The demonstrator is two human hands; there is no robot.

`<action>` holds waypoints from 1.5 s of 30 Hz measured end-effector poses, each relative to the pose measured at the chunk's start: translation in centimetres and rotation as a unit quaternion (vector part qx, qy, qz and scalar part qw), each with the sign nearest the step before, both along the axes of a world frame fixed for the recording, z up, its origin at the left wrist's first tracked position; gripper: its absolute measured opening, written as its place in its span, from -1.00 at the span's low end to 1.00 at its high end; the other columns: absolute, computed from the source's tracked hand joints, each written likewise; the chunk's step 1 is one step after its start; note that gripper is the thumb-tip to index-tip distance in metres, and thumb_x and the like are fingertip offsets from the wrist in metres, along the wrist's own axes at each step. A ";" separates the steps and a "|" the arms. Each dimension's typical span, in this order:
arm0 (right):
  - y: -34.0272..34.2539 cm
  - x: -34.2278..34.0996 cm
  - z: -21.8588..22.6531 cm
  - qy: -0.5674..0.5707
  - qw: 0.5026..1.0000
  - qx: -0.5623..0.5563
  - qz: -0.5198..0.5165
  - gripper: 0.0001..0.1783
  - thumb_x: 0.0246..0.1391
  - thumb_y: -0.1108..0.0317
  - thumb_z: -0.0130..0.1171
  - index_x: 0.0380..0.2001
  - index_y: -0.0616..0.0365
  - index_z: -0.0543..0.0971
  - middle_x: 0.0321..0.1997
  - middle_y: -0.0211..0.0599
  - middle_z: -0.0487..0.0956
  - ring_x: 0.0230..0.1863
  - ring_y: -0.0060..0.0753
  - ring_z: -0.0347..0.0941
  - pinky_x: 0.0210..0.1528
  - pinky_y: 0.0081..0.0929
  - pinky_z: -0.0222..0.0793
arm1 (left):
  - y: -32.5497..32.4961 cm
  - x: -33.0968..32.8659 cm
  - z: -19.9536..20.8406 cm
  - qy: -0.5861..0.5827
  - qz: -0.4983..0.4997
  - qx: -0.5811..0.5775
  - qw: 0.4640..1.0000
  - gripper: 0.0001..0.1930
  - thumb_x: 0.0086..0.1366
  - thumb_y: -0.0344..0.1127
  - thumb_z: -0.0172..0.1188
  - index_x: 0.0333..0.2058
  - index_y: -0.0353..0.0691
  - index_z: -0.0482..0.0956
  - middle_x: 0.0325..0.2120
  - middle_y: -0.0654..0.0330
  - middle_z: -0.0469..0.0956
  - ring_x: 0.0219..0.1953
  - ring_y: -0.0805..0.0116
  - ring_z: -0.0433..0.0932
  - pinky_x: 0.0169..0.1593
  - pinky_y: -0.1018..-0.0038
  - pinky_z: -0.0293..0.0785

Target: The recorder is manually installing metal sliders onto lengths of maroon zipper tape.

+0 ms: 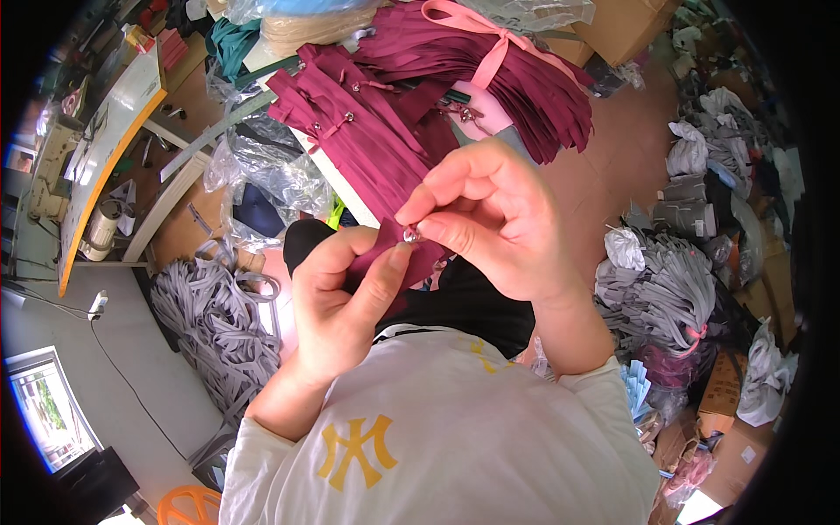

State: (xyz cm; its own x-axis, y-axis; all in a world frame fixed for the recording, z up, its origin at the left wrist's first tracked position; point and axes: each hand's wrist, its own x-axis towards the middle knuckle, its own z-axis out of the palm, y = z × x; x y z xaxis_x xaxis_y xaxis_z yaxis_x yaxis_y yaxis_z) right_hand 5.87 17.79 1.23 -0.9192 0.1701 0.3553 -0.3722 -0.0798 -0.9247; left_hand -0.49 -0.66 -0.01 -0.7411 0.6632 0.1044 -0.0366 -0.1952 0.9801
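Observation:
A maroon zipper point(422, 262) is stretched between my hands in front of my lap. My left hand point(337, 293) is closed on its tape, thumb on top. With thumb and forefinger, my right hand point(503, 223) pinches at the small silvery zipper slider point(410, 234) near the tape's end; the fingertips partly cover it. Just beyond, a row of maroon zippers point(372, 144) lies over a narrow pale board, several with metal sliders and pulls. Behind them to the right rests a thick maroon zipper bundle point(534, 101), tied with a pink ribbon point(490, 61).
Clear plastic bags point(262, 149) hang left of the board. A heap of grey strips point(214, 324) lies on the left floor, near a table with an orange edge point(109, 188). On the right are tied grey bundles point(656, 284) and cardboard boxes point(739, 459).

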 end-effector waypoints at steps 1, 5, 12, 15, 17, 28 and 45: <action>0.1 0.1 0.0 -0.006 1.000 0.003 0.003 -0.69 0.15 0.66 0.17 -0.06 0.22 0.40 -0.17 -0.24 0.63 -0.10 -0.51 0.57 -0.09 -0.58 0.50 | 0.0 0.1 0.1 -0.004 0.005 -0.002 1.000 -0.92 0.36 -0.45 0.22 -0.22 -0.34 0.57 -0.50 0.36 0.55 -0.53 0.72 0.37 -0.46 0.72 0.27; 0.3 0.0 0.0 -0.002 1.000 0.013 0.009 -0.66 0.15 0.67 0.16 -0.03 0.21 0.39 -0.17 -0.23 0.63 -0.10 -0.53 0.57 -0.12 -0.60 0.50 | 0.0 0.1 0.4 -0.064 -0.007 0.005 0.998 -0.91 0.38 -0.44 0.18 -0.21 -0.35 0.56 -0.48 0.35 0.57 -0.51 0.71 0.39 -0.44 0.72 0.30; 0.3 0.1 0.2 0.000 1.000 0.017 0.003 -0.66 0.16 0.68 0.14 -0.02 0.22 0.38 -0.17 -0.21 0.64 -0.12 -0.54 0.58 -0.16 -0.62 0.50 | 0.1 0.0 -0.1 -0.065 -0.005 0.019 0.998 -0.92 0.40 -0.45 0.14 -0.22 -0.35 0.55 -0.45 0.33 0.57 -0.48 0.69 0.40 -0.41 0.71 0.30; 0.2 0.1 0.2 -0.003 1.000 0.015 0.002 -0.67 0.17 0.67 0.13 -0.02 0.23 0.38 -0.18 -0.21 0.65 -0.13 -0.55 0.58 -0.18 -0.63 0.50 | 0.1 0.0 0.1 -0.041 -0.004 0.013 0.999 -0.92 0.41 -0.44 0.14 -0.23 -0.34 0.55 -0.46 0.33 0.56 -0.49 0.70 0.39 -0.42 0.71 0.29; 0.2 0.1 0.1 0.003 1.000 0.012 0.004 -0.68 0.18 0.66 0.13 -0.02 0.22 0.38 -0.18 -0.21 0.65 -0.14 -0.57 0.57 -0.20 -0.65 0.49 | 0.0 -0.1 -0.1 -0.019 -0.005 0.016 1.000 -0.92 0.41 -0.44 0.14 -0.24 -0.34 0.55 -0.47 0.33 0.56 -0.50 0.70 0.38 -0.43 0.71 0.28; -1.3 0.1 -0.5 0.001 0.993 -0.104 -0.047 -0.57 0.19 0.56 0.22 0.09 0.23 0.35 -0.10 -0.24 0.56 -0.09 -0.53 0.55 -0.14 -0.62 0.49 | 0.6 0.3 0.2 -0.075 0.029 0.044 0.996 -0.84 0.44 -0.35 0.10 -0.17 -0.33 0.56 -0.45 0.33 0.52 -0.53 0.66 0.33 -0.46 0.69 0.20; -3.3 1.3 -1.1 -0.056 0.993 -0.067 -0.075 -0.87 0.25 0.47 0.18 -0.20 0.33 0.55 -0.31 -0.41 0.57 -0.36 -0.74 0.45 -0.34 -0.69 0.38 | 1.3 -0.5 0.3 -0.097 0.034 0.133 0.986 -0.59 0.36 -0.50 0.18 0.17 -0.42 0.43 0.01 0.13 0.56 -0.05 0.51 0.52 0.08 0.56 0.41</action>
